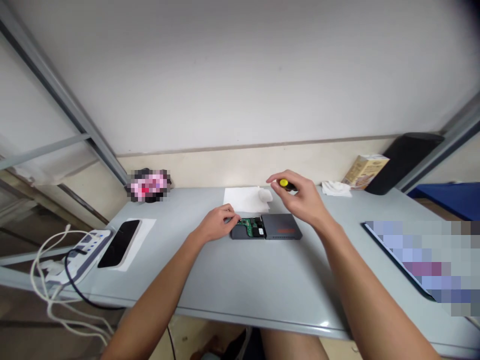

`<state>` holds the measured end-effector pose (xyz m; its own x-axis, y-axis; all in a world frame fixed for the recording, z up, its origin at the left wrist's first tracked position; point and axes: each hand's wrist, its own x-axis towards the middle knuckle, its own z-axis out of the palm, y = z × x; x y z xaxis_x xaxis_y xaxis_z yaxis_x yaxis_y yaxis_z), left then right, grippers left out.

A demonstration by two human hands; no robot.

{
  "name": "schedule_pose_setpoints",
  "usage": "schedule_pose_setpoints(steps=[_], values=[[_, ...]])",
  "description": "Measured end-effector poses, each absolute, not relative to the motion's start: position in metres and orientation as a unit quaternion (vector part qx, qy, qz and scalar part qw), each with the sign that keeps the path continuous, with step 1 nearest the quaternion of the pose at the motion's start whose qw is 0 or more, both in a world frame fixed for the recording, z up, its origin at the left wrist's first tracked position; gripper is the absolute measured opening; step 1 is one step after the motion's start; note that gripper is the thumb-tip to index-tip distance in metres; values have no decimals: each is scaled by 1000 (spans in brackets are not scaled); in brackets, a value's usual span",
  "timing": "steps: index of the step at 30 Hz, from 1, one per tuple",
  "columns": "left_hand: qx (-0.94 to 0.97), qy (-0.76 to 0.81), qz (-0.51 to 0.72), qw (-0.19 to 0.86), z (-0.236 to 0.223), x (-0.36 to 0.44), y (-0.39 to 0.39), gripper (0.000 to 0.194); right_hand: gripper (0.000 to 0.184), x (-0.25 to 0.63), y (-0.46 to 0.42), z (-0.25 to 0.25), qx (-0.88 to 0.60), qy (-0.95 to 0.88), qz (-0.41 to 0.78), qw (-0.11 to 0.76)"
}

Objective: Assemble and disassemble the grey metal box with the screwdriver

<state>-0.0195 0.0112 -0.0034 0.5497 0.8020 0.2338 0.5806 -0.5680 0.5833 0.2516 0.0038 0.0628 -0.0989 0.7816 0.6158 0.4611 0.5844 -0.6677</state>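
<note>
In the head view, an opened dark grey electronics case [283, 227] lies on the table, its cover drawn to the right. A green circuit board [246, 226] shows in the left half. My left hand [219, 223] is closed at the board's left end, thumb and fingertips together; what they pinch, if anything, is too small to make out. Above and right of the case, my right hand [300, 197] is closed around a black screwdriver [284, 183] with a yellow end. Its shaft is hidden.
Behind the case lies white paper [240, 199]. A phone [120, 243] and a power strip [80, 255] with cables are on the left. Crumpled tissue [336, 188], a carton [364, 171] and a black cylinder [405, 162] stand back right; a blurred flat screen [420, 260] lies right.
</note>
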Motion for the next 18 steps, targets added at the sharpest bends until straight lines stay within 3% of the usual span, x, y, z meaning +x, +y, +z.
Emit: schedule_pose_setpoints(steps=[3, 5, 9, 11, 13, 18], values=[[847, 408, 237, 246, -1, -21, 11, 33, 21, 272, 4, 59, -480, -787, 179, 344], [839, 415, 220, 275, 2, -24, 11, 38, 32, 282, 5, 53, -511, -792, 220, 250], [833, 417, 146, 333, 15, -30, 10, 71, 85, 287, 6, 42, -546, -782, 291, 69], [841, 405, 113, 340, 20, -31, 9, 82, 98, 286, 5, 39, -562, -775, 289, -1], [850, 393, 98, 338, 23, -31, 8, 83, 94, 284, 5, 38, -566, -776, 278, -24], [840, 400, 91, 355, 22, -31, 9, 85, 83, 291, 3, 49, -572, -760, 310, 11]])
